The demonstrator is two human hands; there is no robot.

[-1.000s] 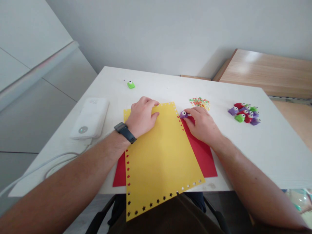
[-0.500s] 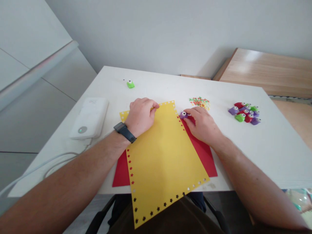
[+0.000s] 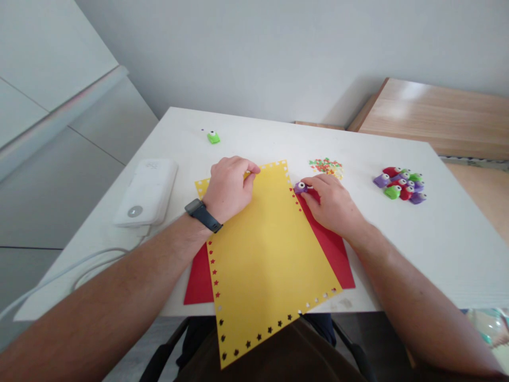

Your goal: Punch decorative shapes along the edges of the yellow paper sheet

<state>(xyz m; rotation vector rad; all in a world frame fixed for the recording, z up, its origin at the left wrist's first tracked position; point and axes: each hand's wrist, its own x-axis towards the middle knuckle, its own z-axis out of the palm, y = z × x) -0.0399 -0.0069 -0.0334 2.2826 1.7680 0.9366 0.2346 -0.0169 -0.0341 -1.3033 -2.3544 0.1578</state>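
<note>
A yellow sheet (image 3: 266, 249) with small star holes along its edges lies tilted on a red sheet (image 3: 330, 249) on the white table (image 3: 437, 249). My left hand (image 3: 228, 185), a dark watch on its wrist, has curled fingers pinching the yellow sheet's far edge. My right hand (image 3: 334, 204) is closed on a small purple punch (image 3: 300, 187) at the yellow sheet's right edge, resting on the red sheet.
A pile of purple, red and green punches (image 3: 400, 185) lies at the right. Punched confetti (image 3: 326, 167) sits behind my right hand. One green punch (image 3: 213, 137) is at the far left. A white device (image 3: 147, 193) with a cable is at the left. A wooden surface (image 3: 437, 116) stands behind.
The yellow sheet has slid away from me and turned a little, its near corner moving right. Both hands stay in nearly the same places.
</note>
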